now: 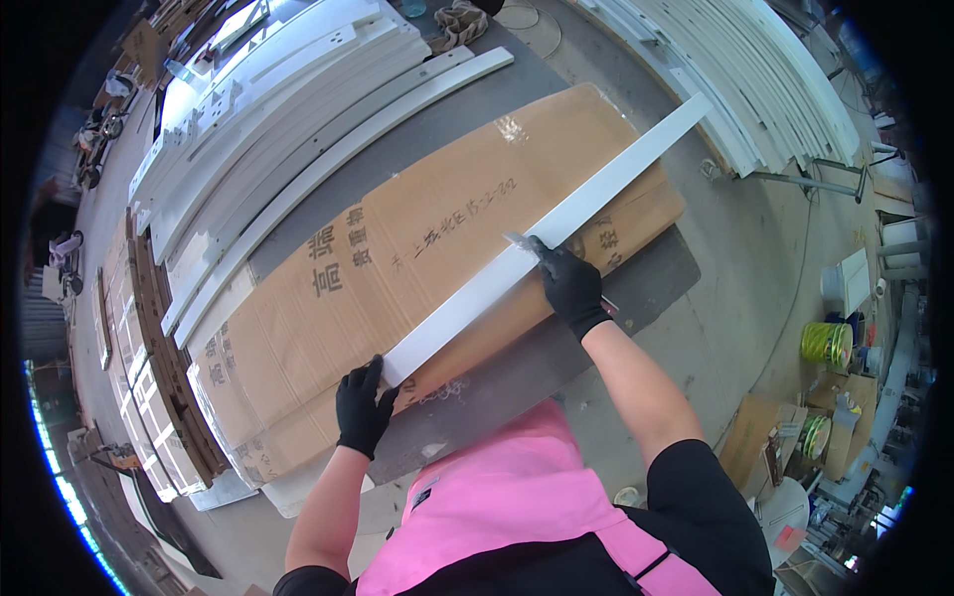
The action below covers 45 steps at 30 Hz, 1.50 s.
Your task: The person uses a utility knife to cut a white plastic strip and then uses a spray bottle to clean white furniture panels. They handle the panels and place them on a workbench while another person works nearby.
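A long white flat strip [467, 303] lies slantwise over a big brown cardboard box [328, 298], its far end sticking out past the box's edge. My left hand [365, 409], in a black glove, grips the near end of the strip between thumb and fingers. Further along, my right hand [573, 288], gloved in black too, is closed around a small translucent piece [519, 241] set against the strip's surface. What kind of piece it is, I cannot make out. Under the box is a dark grey tabletop [651, 283].
White panels and rails [288, 129] are stacked at the far left, with more long white strips [735, 84] at the far right. A rumpled cloth [459, 22] sits at the back. Wrapped packs [144, 387] stand left; a yellow-green roll [827, 345] and cartons [752, 437] stand right.
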Available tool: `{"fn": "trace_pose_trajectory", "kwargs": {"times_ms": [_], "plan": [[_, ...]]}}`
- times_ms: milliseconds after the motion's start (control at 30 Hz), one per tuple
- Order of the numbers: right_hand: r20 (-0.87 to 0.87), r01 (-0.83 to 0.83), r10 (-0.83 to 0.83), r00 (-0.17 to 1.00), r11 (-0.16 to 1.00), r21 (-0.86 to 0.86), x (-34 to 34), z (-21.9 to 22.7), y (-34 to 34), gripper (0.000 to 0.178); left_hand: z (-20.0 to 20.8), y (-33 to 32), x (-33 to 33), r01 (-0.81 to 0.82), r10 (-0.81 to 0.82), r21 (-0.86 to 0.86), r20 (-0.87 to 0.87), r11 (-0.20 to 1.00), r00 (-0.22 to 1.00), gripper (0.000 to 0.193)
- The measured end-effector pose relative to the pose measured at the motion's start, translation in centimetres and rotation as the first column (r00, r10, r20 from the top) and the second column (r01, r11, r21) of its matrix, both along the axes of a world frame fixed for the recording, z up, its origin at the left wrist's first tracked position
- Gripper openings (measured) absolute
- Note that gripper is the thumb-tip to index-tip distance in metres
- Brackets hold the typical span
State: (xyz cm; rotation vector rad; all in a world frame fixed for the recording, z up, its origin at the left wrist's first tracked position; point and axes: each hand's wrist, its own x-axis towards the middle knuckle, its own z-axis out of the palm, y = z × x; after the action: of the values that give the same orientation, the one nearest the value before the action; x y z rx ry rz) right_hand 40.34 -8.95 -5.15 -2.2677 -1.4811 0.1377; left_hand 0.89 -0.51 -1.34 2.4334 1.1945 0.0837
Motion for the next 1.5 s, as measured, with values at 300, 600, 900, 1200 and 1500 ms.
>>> {"fn": "trace_pose_trajectory", "kwargs": {"times_ms": [300, 600, 900, 1200, 1500], "plan": [[-0.113, -0.242, 0.235, 0.965, 0.969, -0.052, -11.5, 0.8, 0.4, 0.054, 0.4, 1.7, -0.8, 0.154, -0.152, -0.027, 0.061, 0.988, 0.987, 0.057], [0.029, -0.040, 0.041, 0.999, 0.999, -0.030, -13.5, 0.1, 0.1, 0.044, 3.9, 9.6, 8.0, 0.495, -0.491, 0.027, 0.176, 0.869, 0.853, 0.035], [0.002, -0.092, 0.092, 0.996, 0.996, -0.010, -18.3, 1.1, 0.4, 0.046, 2.3, 11.2, 20.9, 0.697, -0.719, -0.283, 0.034, 0.659, 0.694, 0.047], [-0.183, -0.232, 0.221, 0.958, 0.972, -0.042, -24.2, 2.0, 0.6, 0.037, 3.2, 11.0, 20.5, 0.667, -0.743, -0.385, -0.077, 0.638, 0.665, 0.061], [-0.294, -0.320, 0.362, 0.885, 0.930, 0.181, -24.7, -0.2, 0.2, 0.041, 4.2, 10.7, 20.7, 0.550, -0.703, -0.517, -0.153, 0.656, 0.694, 0.066]]}}
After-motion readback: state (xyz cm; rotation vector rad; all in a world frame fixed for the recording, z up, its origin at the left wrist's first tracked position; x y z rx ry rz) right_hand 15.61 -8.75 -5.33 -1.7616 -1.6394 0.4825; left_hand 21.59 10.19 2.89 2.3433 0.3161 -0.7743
